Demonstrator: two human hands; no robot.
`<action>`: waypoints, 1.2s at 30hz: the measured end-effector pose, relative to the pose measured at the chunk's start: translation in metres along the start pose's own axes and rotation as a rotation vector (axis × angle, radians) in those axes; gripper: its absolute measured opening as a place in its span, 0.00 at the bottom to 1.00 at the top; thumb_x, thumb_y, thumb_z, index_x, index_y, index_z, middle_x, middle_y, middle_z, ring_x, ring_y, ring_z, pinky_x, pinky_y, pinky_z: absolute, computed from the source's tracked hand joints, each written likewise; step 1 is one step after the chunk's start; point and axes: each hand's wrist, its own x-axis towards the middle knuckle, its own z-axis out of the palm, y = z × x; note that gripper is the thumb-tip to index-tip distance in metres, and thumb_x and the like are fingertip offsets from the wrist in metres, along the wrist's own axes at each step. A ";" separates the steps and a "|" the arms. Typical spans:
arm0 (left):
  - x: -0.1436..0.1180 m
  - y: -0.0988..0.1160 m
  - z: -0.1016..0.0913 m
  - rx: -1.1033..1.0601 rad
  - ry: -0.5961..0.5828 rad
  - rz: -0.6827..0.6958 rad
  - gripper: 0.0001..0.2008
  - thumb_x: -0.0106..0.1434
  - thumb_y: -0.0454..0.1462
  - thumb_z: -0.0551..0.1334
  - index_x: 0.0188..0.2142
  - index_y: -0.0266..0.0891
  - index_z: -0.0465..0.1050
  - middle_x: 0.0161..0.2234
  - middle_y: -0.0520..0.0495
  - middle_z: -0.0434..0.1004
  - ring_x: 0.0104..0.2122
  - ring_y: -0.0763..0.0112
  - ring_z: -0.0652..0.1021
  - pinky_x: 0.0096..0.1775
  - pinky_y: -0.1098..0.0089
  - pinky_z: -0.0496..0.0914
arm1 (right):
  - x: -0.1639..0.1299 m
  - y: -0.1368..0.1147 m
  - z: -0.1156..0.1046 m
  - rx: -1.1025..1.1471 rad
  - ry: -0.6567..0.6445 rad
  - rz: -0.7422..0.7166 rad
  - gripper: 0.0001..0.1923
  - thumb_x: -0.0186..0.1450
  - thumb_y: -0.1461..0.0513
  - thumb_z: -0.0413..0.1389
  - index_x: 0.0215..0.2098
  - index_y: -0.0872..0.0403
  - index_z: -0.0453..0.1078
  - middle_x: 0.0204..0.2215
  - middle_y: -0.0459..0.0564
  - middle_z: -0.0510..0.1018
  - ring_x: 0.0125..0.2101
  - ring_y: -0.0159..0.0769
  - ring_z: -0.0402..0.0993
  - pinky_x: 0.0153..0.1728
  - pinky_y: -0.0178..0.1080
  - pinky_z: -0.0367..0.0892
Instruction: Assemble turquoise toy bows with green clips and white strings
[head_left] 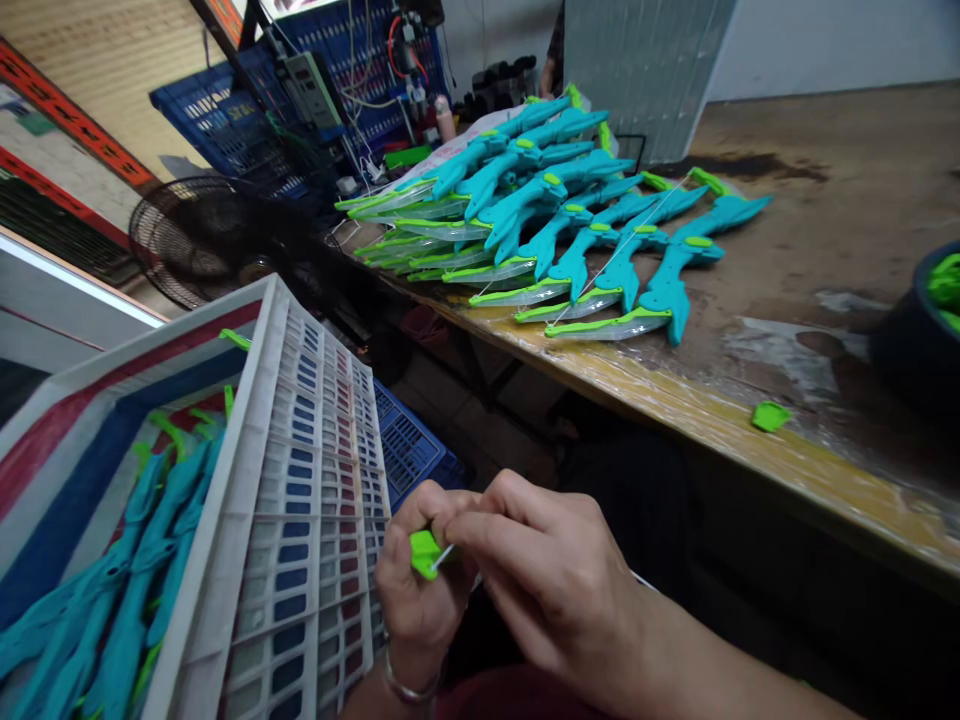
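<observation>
In my left hand [420, 600], a small bright green plastic piece [424, 553] is gripped between curled fingers. My right hand [555, 570] is closed against the left, its fingertips pinching a thin white string [444, 557] at the green piece. More of the string shows beyond my right wrist. Part of the green piece is hidden by my fingers. Both hands are held in front of the workbench edge, beside the white crate. On the bench, teal toy bows [664, 285] with green limbs lie in an overlapping row, some with white strings.
At left stands a white plastic crate [315, 480] with a striped lining and more teal bow parts [142, 560]. A loose green piece [770, 416] lies near the edge of the wooden workbench [817, 240]. A dark tub [911, 330] stands right; a black fan [202, 240] is behind the crate.
</observation>
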 end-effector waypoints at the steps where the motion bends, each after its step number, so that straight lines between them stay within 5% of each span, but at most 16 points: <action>1: 0.000 0.000 0.001 0.003 0.000 -0.001 0.20 0.68 0.53 0.60 0.29 0.41 0.70 0.24 0.50 0.69 0.25 0.68 0.67 0.32 0.66 0.68 | 0.000 0.001 0.001 0.001 0.006 0.000 0.11 0.70 0.71 0.51 0.45 0.61 0.75 0.31 0.48 0.69 0.28 0.30 0.64 0.26 0.33 0.60; 19: 0.000 0.002 0.011 0.041 0.117 -0.054 0.20 0.67 0.54 0.60 0.29 0.42 0.68 0.24 0.51 0.67 0.25 0.68 0.67 0.34 0.65 0.71 | -0.002 0.005 0.008 -0.163 0.119 -0.055 0.15 0.77 0.64 0.47 0.50 0.62 0.74 0.29 0.47 0.69 0.27 0.31 0.65 0.24 0.34 0.61; 23: 0.004 0.001 0.010 0.002 0.081 -0.063 0.20 0.66 0.54 0.62 0.29 0.41 0.69 0.24 0.51 0.67 0.26 0.70 0.67 0.37 0.65 0.72 | -0.004 0.006 0.012 -0.227 0.102 -0.070 0.12 0.76 0.65 0.49 0.44 0.60 0.75 0.30 0.48 0.71 0.28 0.31 0.66 0.24 0.35 0.62; 26: 0.008 0.001 0.011 -0.012 0.067 -0.073 0.21 0.66 0.56 0.62 0.32 0.41 0.70 0.27 0.51 0.69 0.28 0.70 0.70 0.40 0.65 0.73 | -0.006 0.009 0.013 -0.269 0.092 -0.133 0.09 0.75 0.67 0.52 0.42 0.60 0.75 0.32 0.50 0.74 0.35 0.34 0.71 0.31 0.35 0.67; 29: 0.012 0.005 0.016 0.034 0.122 -0.104 0.23 0.65 0.58 0.63 0.40 0.41 0.75 0.33 0.50 0.74 0.31 0.68 0.74 0.43 0.64 0.74 | -0.004 0.013 0.009 -0.285 0.089 -0.169 0.11 0.75 0.68 0.50 0.52 0.65 0.71 0.42 0.57 0.78 0.44 0.37 0.74 0.41 0.35 0.72; 36: 0.008 0.011 0.022 0.291 0.233 -0.232 0.32 0.60 0.64 0.65 0.51 0.43 0.74 0.41 0.45 0.77 0.44 0.58 0.79 0.46 0.61 0.76 | 0.003 0.028 0.007 -0.447 0.163 -0.174 0.11 0.77 0.67 0.46 0.50 0.64 0.68 0.26 0.46 0.71 0.24 0.30 0.65 0.20 0.34 0.59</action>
